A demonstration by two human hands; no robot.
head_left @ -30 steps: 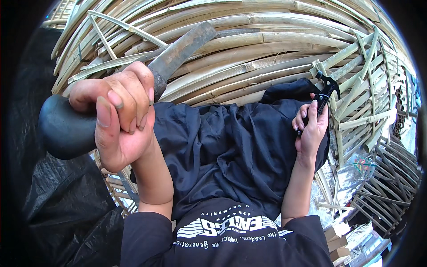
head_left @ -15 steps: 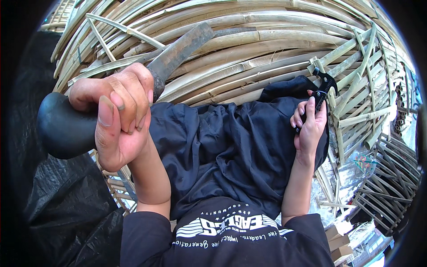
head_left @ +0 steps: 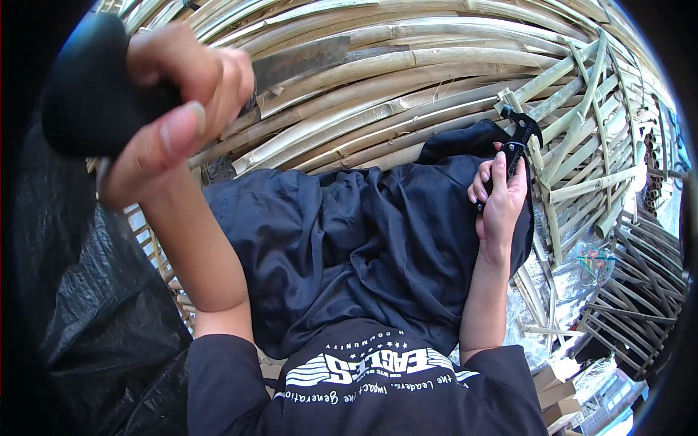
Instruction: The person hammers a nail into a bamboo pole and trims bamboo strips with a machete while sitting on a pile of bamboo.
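My left hand point(head_left: 185, 87) is raised at the upper left, smeared a little by motion, its fingers wrapped round a machete point(head_left: 305, 61). The tool's fat black handle end point(head_left: 83, 91) sticks out to the left. Its dark, worn blade points right over split bamboo strips point(head_left: 363, 109); whether it touches them I cannot tell. On the right, my right hand point(head_left: 502, 203) grips a small black claw hammer point(head_left: 523, 131) by its handle. The hammer's head is up, beside the edge of a bamboo lattice point(head_left: 574, 131), and the hand rests by my dark-clothed leg.
Long bamboo strips lie side by side across the far side. Black plastic sheeting point(head_left: 94, 305) covers the left. At the right are a stack of dark slats point(head_left: 632, 291), a clear plastic bag point(head_left: 595, 263) and cardboard boxes point(head_left: 558, 396).
My left hand has moved up and to the left with the machete, and the blade now lies closer to level. The right hand with the hammer has shifted slightly left.
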